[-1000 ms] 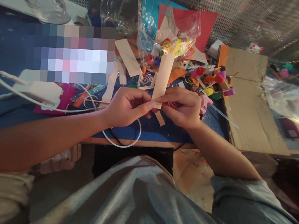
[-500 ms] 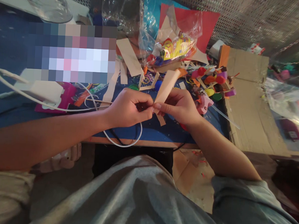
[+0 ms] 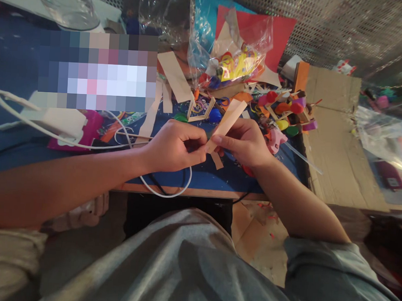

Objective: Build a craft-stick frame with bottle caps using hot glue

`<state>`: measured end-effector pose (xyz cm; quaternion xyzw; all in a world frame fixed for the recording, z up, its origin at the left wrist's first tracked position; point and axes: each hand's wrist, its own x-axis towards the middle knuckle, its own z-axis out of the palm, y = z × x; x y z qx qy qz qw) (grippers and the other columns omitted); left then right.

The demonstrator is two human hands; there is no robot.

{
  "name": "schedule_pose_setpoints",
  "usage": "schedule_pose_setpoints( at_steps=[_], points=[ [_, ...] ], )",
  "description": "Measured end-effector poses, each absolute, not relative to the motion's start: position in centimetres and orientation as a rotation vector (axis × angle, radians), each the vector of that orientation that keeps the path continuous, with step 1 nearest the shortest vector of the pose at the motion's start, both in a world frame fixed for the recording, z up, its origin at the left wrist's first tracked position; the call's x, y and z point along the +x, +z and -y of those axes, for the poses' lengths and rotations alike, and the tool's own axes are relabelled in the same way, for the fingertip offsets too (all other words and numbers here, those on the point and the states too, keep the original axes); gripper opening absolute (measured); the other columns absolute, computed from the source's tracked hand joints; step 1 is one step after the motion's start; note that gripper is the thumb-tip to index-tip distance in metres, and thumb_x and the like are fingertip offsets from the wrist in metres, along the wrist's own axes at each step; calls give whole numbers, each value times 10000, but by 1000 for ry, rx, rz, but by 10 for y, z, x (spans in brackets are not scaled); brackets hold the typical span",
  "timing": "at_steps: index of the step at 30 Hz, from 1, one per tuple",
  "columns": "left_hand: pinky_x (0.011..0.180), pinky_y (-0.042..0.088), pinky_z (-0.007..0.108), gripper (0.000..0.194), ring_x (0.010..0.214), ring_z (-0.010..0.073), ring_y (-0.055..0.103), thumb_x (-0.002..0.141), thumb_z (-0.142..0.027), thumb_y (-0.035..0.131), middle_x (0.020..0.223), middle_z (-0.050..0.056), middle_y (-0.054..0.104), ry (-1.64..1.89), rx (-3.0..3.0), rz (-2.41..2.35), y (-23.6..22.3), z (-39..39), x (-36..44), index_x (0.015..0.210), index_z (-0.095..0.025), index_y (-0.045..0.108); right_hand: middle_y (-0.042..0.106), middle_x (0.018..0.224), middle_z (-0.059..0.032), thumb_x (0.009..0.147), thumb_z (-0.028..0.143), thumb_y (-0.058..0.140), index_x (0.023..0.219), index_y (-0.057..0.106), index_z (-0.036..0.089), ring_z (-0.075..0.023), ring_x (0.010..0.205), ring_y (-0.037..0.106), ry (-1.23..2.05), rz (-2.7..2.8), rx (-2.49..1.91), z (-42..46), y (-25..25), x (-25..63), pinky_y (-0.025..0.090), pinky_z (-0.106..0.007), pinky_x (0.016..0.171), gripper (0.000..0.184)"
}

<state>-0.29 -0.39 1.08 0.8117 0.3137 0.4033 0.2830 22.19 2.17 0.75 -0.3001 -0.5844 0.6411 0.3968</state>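
Over the front of the blue table, a pale tan strip of card or paper [image 3: 230, 118] slants up and to the right between my hands. My left hand [image 3: 174, 145] is closed in a pinch at the strip's lower end. My right hand [image 3: 250, 142] grips the same strip, its thumb lying across the front and the other fingers behind it. Just below the fingertips shows a small tan piece [image 3: 216, 160], partly hidden. To the right of my right hand lies a small pink plastic object [image 3: 276, 140].
Behind my hands lie small wooden-stick frames [image 3: 200, 118], cut paper strips [image 3: 174, 77] and colourful caps [image 3: 282, 124]. A cardboard sheet [image 3: 332, 144] covers the right side. A white cable [image 3: 165, 196] loops near the front edge. A clear bag [image 3: 233, 53] stands at the back.
The strip has turned, its upper end tipping slightly right and down. My right thumb has shifted a little up and right, away from my left fingertips. My left hand stays nearly in place.
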Motion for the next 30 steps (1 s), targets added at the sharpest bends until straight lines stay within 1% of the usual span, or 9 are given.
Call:
schedule_pose_setpoints(
  at_steps=[7, 15, 22, 27, 30],
  points=[
    [507, 352, 211, 170, 497, 65, 445, 829, -203, 703, 545, -55, 572, 1065, 2163, -848, 12, 5, -3, 663, -183, 672, 838, 737, 1, 683, 369, 1107, 810, 875, 196, -126, 572, 716, 1620, 1486, -738, -24, 5, 223, 604, -231, 535, 317],
    [515, 350, 221, 217, 502, 68, 416, 822, -216, 707, 523, -58, 538, 1054, 2156, -867, 11, 5, -4, 623, -185, 625, 832, 720, 3, 669, 397, 1112, 813, 879, 199, -125, 557, 705, 1618, 1498, -768, -24, 6, 223, 602, -233, 522, 338],
    [515, 351, 214, 221, 505, 65, 448, 840, -209, 701, 539, -52, 565, 1068, 2166, -858, 11, 5, -3, 630, -179, 638, 836, 724, 5, 664, 402, 1115, 818, 872, 192, -119, 549, 708, 1624, 1508, -751, -24, 6, 222, 597, -216, 510, 356],
    [513, 346, 221, 237, 494, 66, 429, 831, -199, 719, 526, -53, 552, 1056, 2172, -855, 11, 5, -4, 617, -182, 620, 840, 723, 8, 643, 397, 1124, 813, 883, 205, -120, 540, 705, 1629, 1500, -753, -24, 5, 222, 600, -216, 500, 352],
    [508, 341, 222, 241, 498, 68, 432, 849, -231, 721, 537, -43, 570, 1063, 2148, -851, 11, 5, -3, 629, -182, 638, 841, 726, 9, 652, 379, 1123, 817, 888, 207, -121, 549, 716, 1618, 1508, -735, -24, 6, 222, 601, -212, 506, 335]
  ],
)
